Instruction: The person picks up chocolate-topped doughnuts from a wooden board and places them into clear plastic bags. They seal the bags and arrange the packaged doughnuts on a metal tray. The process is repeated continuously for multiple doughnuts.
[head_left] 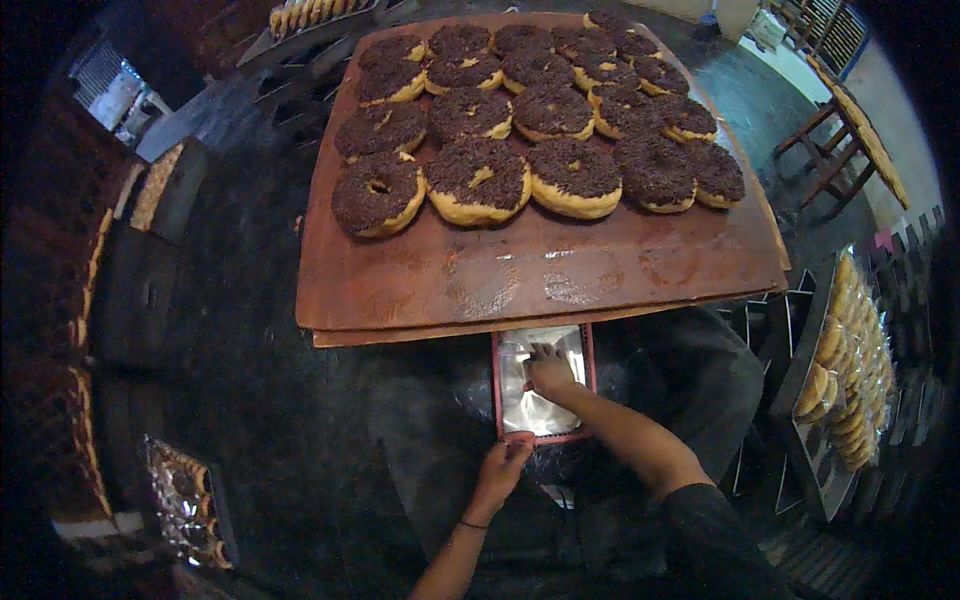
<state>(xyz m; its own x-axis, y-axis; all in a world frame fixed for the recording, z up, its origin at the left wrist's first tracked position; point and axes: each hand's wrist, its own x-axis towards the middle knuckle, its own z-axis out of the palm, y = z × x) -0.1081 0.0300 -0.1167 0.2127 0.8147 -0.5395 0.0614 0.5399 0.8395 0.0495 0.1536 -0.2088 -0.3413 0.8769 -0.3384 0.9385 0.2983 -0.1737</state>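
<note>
Between my knees, below the board's near edge, sits a red-rimmed basket (588,372) holding a shiny stack of clear plastic bags (545,415). My right hand (552,372) reaches over the bags with fingers stretched out, touching their surface. At the basket's near left corner, my left hand (505,465) has its fingers closed on the red rim. On the brown board (400,285) above lie several ring doughnuts (478,180) topped with dark chocolate sprinkles. The doughnuts fill its far part in rows; greasy ring marks show on the near part.
To the right a tilted tray (815,455) bears bagged pastries (850,370). Another tray of wrapped pastries (190,505) stands low at the left. A wooden bench (850,140) is at the far right, and more baked goods (315,14) sit at the far left.
</note>
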